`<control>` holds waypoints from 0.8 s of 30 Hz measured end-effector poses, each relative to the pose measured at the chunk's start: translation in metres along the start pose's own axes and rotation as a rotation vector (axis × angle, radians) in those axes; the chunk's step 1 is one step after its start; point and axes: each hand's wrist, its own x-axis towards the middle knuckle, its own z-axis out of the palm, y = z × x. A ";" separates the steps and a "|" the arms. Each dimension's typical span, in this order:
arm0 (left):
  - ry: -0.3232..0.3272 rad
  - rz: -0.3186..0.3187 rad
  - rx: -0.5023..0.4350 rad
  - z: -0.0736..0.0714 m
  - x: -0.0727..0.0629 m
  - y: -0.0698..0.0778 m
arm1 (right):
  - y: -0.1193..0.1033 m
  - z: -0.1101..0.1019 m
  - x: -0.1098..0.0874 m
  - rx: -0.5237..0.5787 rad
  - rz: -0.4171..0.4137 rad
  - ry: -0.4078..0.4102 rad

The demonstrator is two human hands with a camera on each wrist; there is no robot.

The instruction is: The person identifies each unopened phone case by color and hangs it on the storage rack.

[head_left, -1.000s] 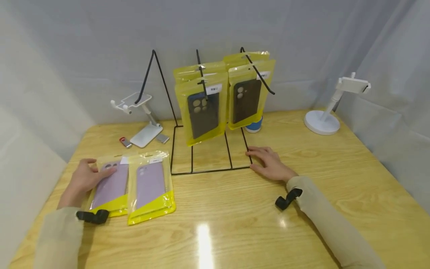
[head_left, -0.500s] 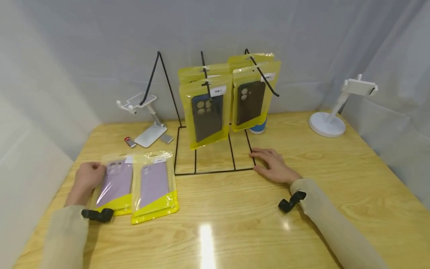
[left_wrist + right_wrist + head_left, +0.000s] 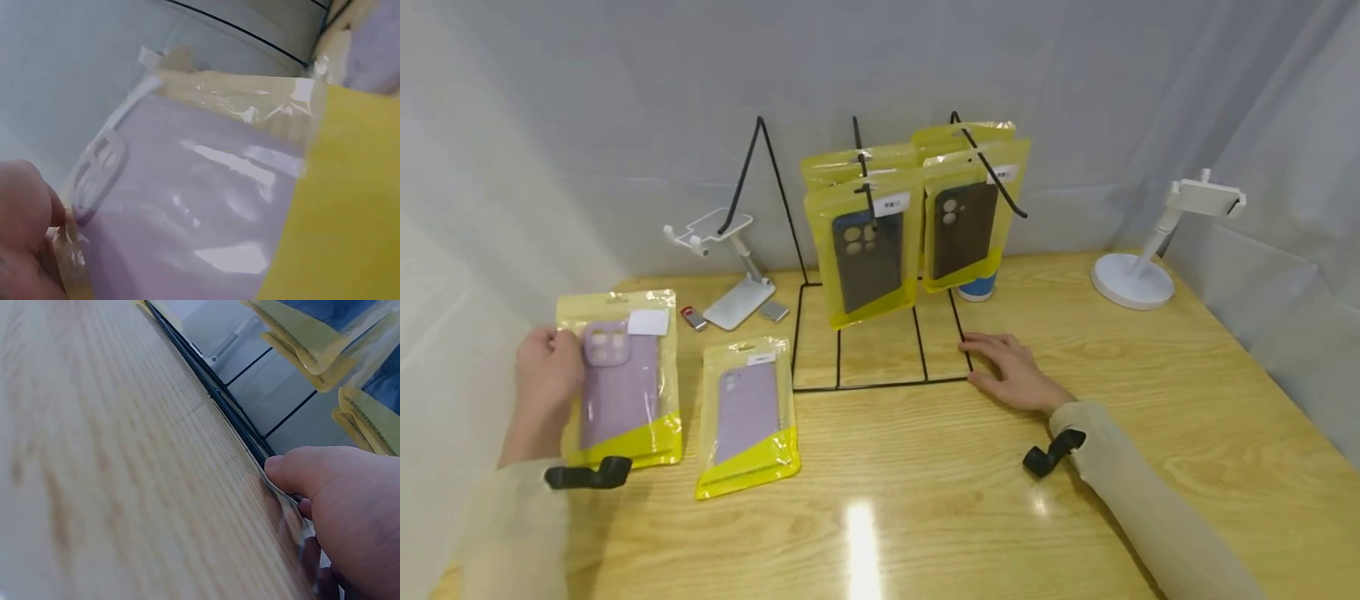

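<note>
My left hand pinches the left edge of a clear-and-yellow bag with a lilac phone case inside. Held up toward the camera, this packaged case also fills much of the left wrist view, where my thumb shows at the bag's edge. A second packaged lilac phone case lies flat on the table beside it. My right hand holds the front right corner of a black wire display rack. In the right wrist view, the thumb touches the rack's base wire; the other fingers are partly hidden.
Packaged dark phone cases hang on the rack's middle and right hooks. White phone stands stand left and right at the back. Near the left one lie two USB sticks. A blue-and-white object sits behind the rack.
My left hand has shifted from lying over the left packaged lilac case to pinching its edge. It has raised the bag and drawn it leftward, away from the second one. My right hand stays at the rack.
</note>
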 end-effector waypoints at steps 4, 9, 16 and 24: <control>0.060 0.039 -0.078 -0.008 -0.013 0.022 | 0.000 -0.002 -0.001 0.001 -0.002 0.007; 0.106 0.107 -0.219 -0.011 -0.038 0.050 | -0.002 -0.001 0.000 -0.003 -0.005 0.003; 0.212 0.241 -0.344 0.003 -0.071 0.085 | -0.001 0.000 -0.001 -0.002 -0.003 0.005; 0.308 0.485 -0.659 0.023 -0.089 0.108 | 0.002 -0.001 -0.001 0.002 -0.006 0.009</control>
